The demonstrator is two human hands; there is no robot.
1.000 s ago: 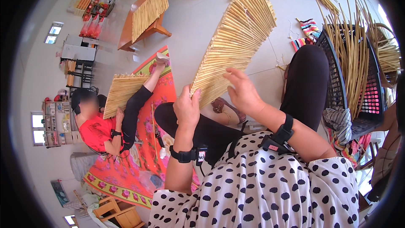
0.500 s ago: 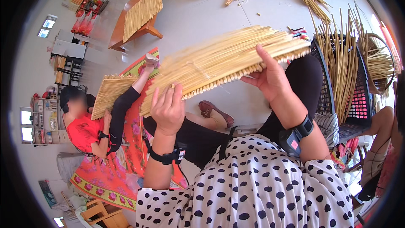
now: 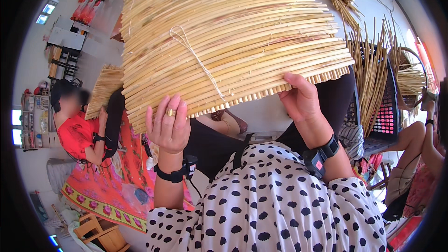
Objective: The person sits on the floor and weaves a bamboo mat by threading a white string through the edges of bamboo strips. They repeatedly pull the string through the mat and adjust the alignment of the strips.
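A large mat of pale yellow stalks (image 3: 242, 42), laid side by side in layers, is raised over my lap with its broad face toward me. My left hand (image 3: 170, 123), wearing a gold ring, grips the near edge at the left, fingers over the face. Further right, my right hand (image 3: 302, 97) holds the same edge, thumb on the face and fingers underneath, partly hidden. A looped white thread (image 3: 198, 60) lies across the face, its lower end near the edge between my hands.
At right stands a black plastic crate (image 3: 391, 98) of long stalks, beside a basket (image 3: 413, 72) of shorter ones. A stalk bundle (image 3: 338, 0) lies on the floor. Left, a person in red (image 3: 77, 133) sits with another stalk mat (image 3: 103, 91) by a red floral cloth (image 3: 135, 177).
The mat has tilted up, so its broad face and the looped thread now show fully. It now hides most of the orange table. Both hands keep hold of the near edge.
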